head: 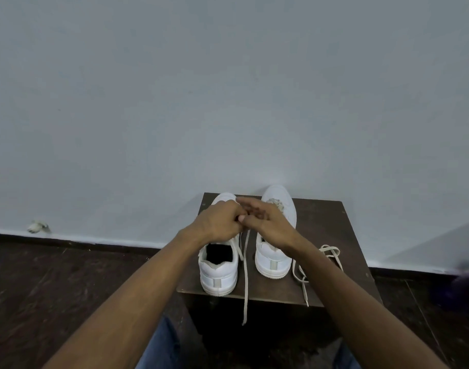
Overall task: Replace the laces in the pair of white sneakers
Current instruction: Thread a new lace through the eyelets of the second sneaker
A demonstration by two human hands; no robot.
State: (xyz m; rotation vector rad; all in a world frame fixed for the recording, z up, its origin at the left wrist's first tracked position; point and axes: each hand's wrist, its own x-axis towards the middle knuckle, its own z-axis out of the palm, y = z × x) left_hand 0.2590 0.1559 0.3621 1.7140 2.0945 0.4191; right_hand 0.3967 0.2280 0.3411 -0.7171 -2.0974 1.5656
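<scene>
Left hand [218,219] and right hand [265,222]: together above left sneaker [219,272], fingers curled, pinching lace [245,275] trailing over stool [324,225] edge. Right sneaker [276,251] alongside. Loose lace [318,265] coiled rightward.

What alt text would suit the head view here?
Two bare hands, left hand and right hand, work a cream flat lace at the left white sneaker on a dark wooden stool. The right white sneaker stands beside it, a loose cream lace to its right.
</scene>
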